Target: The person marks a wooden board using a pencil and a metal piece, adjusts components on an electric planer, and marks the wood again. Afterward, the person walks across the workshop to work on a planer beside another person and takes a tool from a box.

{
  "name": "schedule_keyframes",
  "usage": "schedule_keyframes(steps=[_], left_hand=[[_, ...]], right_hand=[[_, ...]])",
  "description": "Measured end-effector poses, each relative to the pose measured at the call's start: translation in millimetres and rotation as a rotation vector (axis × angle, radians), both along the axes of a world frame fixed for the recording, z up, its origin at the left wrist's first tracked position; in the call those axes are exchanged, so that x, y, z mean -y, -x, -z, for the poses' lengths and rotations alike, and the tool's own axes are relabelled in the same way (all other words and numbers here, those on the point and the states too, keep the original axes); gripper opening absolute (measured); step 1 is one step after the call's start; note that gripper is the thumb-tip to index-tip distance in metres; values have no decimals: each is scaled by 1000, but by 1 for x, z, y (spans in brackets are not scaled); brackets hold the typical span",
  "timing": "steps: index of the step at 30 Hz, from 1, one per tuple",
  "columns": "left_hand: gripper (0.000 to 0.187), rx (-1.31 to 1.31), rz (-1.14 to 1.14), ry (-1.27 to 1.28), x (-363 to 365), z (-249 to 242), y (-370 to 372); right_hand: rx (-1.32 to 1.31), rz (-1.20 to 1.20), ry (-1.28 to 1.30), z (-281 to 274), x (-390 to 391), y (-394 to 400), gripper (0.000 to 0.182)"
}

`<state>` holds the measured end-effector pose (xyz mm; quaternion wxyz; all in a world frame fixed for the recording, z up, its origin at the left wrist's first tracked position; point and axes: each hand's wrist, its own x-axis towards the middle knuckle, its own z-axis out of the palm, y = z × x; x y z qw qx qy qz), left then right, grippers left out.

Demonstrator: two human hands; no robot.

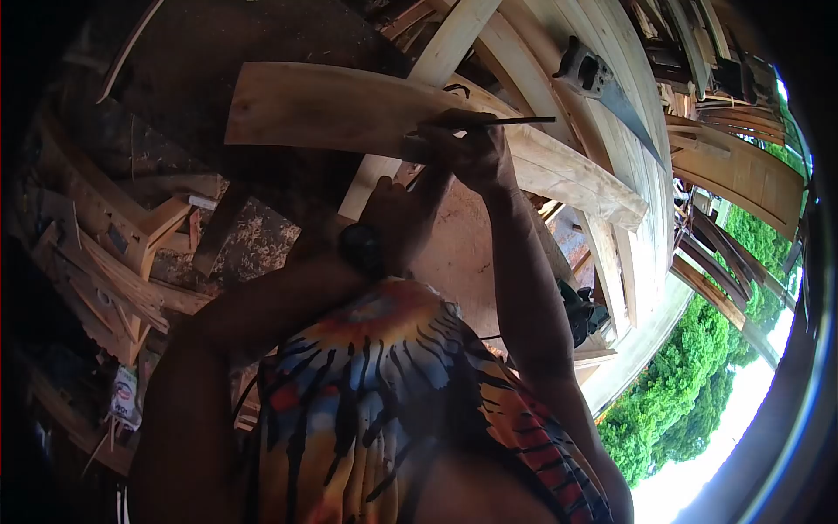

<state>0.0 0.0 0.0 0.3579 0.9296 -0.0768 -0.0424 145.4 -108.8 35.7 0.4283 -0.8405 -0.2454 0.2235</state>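
A wide wooden plank (323, 109) runs across the upper middle of the head view. My right hand (478, 157) is at the plank, its fingers closed around a thin dark pencil (528, 120) that points to the right. Just below the plank's near edge is my left hand (406, 210), with a dark wristwatch (361, 248) on the wrist. Its fingers are curled in shadow next to the right hand. A small greyish edge shows by them, but I cannot make out what it is.
A handsaw (602, 83) lies on pale curved boards (628, 140) at the upper right. A light crosspiece (449, 44) passes under the plank. Wooden framing (131, 236) stands at left, near a white packet (124, 397). A dark green tool (580, 314) sits right of my arm.
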Motion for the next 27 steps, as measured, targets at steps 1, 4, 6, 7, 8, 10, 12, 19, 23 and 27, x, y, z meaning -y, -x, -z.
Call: schedule_keyframes(steps=[1, 4, 6, 7, 8, 10, 12, 19, 23, 27], left_hand=[[85, -25, 4, -11, 0, -2, -1], [82, -14, -5, -7, 4, -2, -3], [81, -6, -14, -15, 3, -1, -2], [81, -11, -16, -15, 4, -1, -2], [81, -12, -17, -17, 4, -1, -2], [74, -26, -36, -13, 3, -4, -2], [72, -33, -28, -22, 1, -6, -3], [78, -14, 1, 9, -5, -14, -6], [85, -11, 47, -15, -7, -12, -4], [91, 58, 47, -116, -5, -13, -4]], right_hand=[[16, -4, 15, -2, -1, 0, 18], [31, -2, 41, -4, 0, -1, 19], [46, -10, 37, -1, -1, 0, 19], [66, -21, 42, 0, 0, 1, 19], [90, -31, 45, 1, 1, 0, 19], [64, -8, 51, 0, -2, 1, 19], [51, -2, 54, -2, -2, 1, 19], [88, -37, 105, -4, 10, -5, 17], [179, -96, 128, -13, 23, -6, 15], [303, -118, 199, -15, 42, -6, 15]])
